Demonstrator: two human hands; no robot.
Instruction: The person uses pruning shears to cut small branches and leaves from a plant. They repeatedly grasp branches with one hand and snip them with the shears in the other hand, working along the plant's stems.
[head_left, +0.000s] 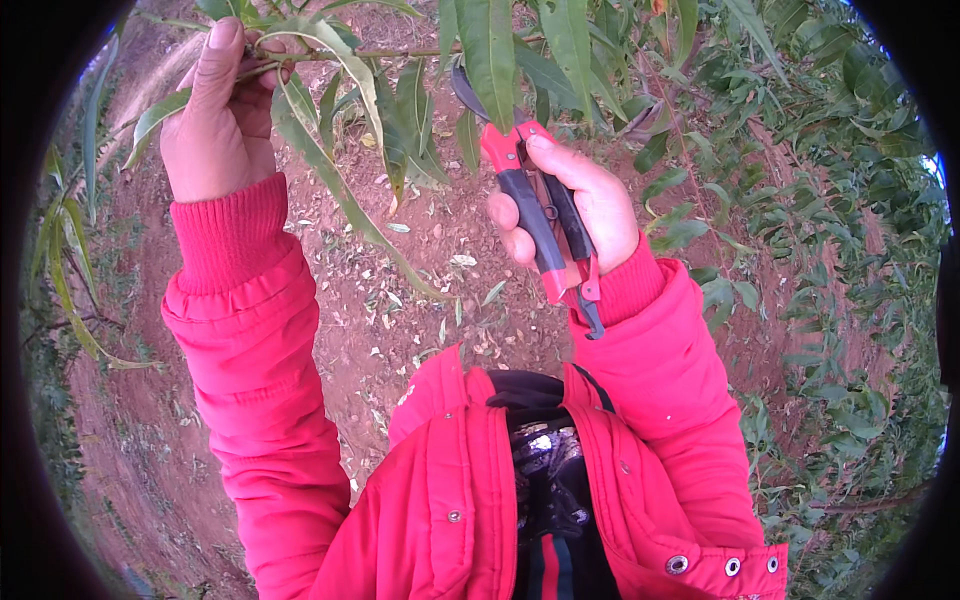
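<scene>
At the upper left, my left hand (221, 124) grips a thin leafy branch (367, 54) between thumb and fingers. The branch runs rightward across the top of the view, with long narrow green leaves (409, 120) hanging from it. My right hand (585, 184) is wrapped around pruning shears (532, 202) with red and black handles. Their dark blade points up and left, just below the branch. A broad leaf (491, 60) hangs in front of the blade tips, so I cannot tell whether they touch the branch.
Dense leafy branches (832, 375) fill the right side. More drooping leaves (71, 255) hang at the far left. Below lies reddish-brown soil (405, 255) strewn with fallen leaves. My pink jacket (442, 510) takes up the bottom middle.
</scene>
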